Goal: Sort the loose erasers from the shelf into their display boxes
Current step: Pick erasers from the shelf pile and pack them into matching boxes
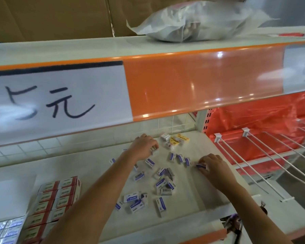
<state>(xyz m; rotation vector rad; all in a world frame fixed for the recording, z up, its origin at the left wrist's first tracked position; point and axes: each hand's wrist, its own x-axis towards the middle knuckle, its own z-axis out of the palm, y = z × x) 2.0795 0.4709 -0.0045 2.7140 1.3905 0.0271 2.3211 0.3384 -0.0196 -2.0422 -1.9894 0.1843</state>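
Erasers (160, 188), small white ones in blue-banded sleeves, lay scattered loose across the middle of the white lower shelf (197, 196), some flat and some heaped on one another. Above it ran the upper shelf's broad orange front strip (201, 81), with a white handwritten price sign (60, 95) on its left part. A crumpled clear plastic bag (192, 22) sat on top of that upper shelf. To the right, white wire hooks (253, 155) reached forward over red plastic sheeting (253, 120). At the lower left of the shelf stood a display box (55, 205) packed with rows of red-and-white erasers, and just beside it, at the frame's corner, another box of blue-banded erasers (5, 231). The left hand (144, 147), far back on the shelf, had its fingers curled round a small eraser (154, 149). The right hand (213, 166) pinched a blue-banded eraser (201, 166) at the right edge of the scatter. A few yellow-sleeved erasers (179, 139) lay near the back wall, just beside the left hand.
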